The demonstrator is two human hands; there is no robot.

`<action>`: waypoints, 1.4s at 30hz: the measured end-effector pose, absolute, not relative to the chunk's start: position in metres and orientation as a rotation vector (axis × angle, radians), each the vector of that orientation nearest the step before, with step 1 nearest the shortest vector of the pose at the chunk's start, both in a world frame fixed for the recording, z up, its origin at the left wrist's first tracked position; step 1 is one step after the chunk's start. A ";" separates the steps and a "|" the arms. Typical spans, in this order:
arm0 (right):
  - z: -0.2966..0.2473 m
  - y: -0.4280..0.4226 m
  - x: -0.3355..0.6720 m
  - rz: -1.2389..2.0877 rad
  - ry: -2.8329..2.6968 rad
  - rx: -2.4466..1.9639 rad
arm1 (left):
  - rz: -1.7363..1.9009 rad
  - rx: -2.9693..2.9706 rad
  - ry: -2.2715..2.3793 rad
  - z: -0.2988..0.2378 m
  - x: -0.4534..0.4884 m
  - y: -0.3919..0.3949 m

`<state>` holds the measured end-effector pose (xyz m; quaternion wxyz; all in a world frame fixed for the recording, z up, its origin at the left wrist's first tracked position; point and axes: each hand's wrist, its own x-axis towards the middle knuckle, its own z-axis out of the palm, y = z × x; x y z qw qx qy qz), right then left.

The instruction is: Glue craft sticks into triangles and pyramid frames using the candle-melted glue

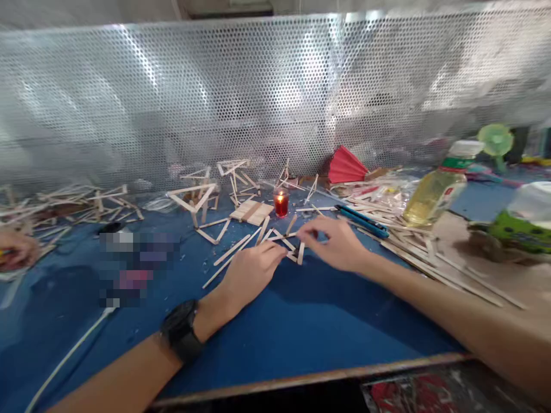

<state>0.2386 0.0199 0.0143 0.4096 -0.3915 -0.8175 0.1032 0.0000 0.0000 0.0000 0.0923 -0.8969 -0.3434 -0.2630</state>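
Note:
A small frame of flat wooden craft sticks (300, 253) lies on the blue table between my two hands. My left hand (252, 269), with a black watch (183, 330) on its wrist, rests low at the frame's left side. Its fingers are bent together round the near left end of the frame. From the right comes my right hand (333, 242), thumb and forefinger curved into a pinch just above the frame's right corner. Whatever lies between those fingertips is too small to make out. Loose sticks (232, 250) lie beyond my left hand.
Behind the frame burns a candle in a red glass (281, 203), beside a flat stick panel (253, 212). Stick structures (193, 198) stand further left. To the right are a blue cutter (362, 221), piled sticks (424, 264) and a bottle (437, 192). Another person's hand (17, 249) is far left.

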 end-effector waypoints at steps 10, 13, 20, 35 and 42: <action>0.007 0.072 0.292 0.067 -2.146 -1.489 | -0.757 -2.602 -1.333 0.005 -0.001 -0.004; -0.005 0.078 0.298 0.057 -2.237 -1.602 | -0.690 -2.523 -1.432 0.007 -0.006 -0.004; 0.013 0.070 0.301 0.172 -2.374 -1.373 | -0.648 -2.505 -1.537 0.011 -0.010 -0.004; 0.057 0.028 0.315 0.896 -2.694 -1.461 | -0.658 -2.515 -1.528 0.010 -0.007 -0.004; 0.081 0.021 0.293 1.200 -2.735 -1.148 | -0.725 -2.534 -1.426 0.006 -0.006 -0.006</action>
